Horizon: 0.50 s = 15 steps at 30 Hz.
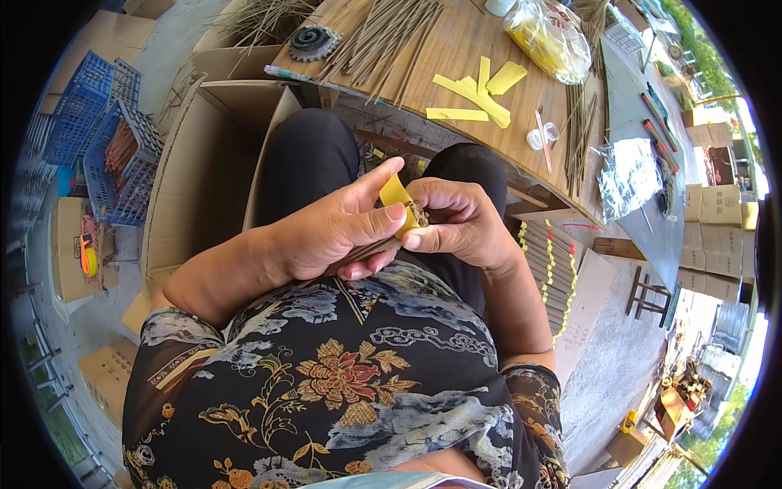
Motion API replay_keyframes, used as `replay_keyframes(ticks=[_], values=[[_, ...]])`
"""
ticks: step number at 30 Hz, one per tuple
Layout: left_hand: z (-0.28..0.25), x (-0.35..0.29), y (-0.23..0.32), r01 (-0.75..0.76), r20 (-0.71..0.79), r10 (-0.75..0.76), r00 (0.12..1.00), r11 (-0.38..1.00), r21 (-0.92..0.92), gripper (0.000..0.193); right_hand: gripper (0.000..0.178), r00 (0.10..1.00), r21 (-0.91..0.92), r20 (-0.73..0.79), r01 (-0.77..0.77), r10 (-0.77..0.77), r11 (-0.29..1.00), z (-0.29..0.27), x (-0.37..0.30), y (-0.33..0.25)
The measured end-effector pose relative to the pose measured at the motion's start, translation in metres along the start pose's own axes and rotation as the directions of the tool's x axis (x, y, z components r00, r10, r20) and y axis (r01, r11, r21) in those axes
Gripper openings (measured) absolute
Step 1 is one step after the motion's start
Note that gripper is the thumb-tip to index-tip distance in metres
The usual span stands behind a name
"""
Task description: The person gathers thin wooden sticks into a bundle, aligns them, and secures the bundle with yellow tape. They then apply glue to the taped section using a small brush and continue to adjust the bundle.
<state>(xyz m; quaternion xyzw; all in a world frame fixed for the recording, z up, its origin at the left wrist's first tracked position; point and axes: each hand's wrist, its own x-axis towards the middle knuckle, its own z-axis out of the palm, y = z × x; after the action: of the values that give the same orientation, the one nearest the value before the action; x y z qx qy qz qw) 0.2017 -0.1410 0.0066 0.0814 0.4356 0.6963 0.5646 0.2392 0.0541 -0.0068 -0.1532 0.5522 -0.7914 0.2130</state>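
Above my lap, my left hand (342,224) is closed around a bundle of thin brown sticks (420,216), which look like incense sticks. A yellow paper strip (394,192) is bent around the bundle near its end, with one end standing up loose by my left thumb. My right hand (458,213) pinches the strip and the stick ends between thumb and fingers. Much of the bundle is hidden under my left hand and wrist. More yellow strips (474,96) lie loosely overlapped on the wooden table (456,49) ahead.
Loose brown sticks (383,45), a dark coiled object (314,42), a filled plastic bag (550,41) and a small clear cup (542,137) are on the table. A cardboard box (199,171) stands at my left, beyond it blue crates (122,163). Yellow-banded bundles (554,269) lie at right.
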Motion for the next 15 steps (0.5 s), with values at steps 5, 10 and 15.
replay_keyframes(ticks=[5, 10, 15], values=[[0.000, 0.005, 0.000, 0.004, 0.068, 0.000, 0.998, 0.999, -0.048, 0.081, 0.027, 1.000, 0.045, 0.015, 0.001, -0.001, 0.999, -0.003, -0.002, 0.002], [-0.001, 0.007, -0.002, 0.063, 0.143, -0.056, 0.988, 0.997, -0.047, 0.038, 0.040, 0.979, -0.248, 0.169, 0.157, -0.117, 0.956, -0.011, 0.003, -0.003], [0.000, 0.005, -0.004, 0.114, 0.085, -0.112, 0.990, 0.993, -0.024, 0.056, 0.035, 0.971, -0.426, 0.219, 0.187, -0.099, 0.885, -0.014, 0.002, -0.014]])
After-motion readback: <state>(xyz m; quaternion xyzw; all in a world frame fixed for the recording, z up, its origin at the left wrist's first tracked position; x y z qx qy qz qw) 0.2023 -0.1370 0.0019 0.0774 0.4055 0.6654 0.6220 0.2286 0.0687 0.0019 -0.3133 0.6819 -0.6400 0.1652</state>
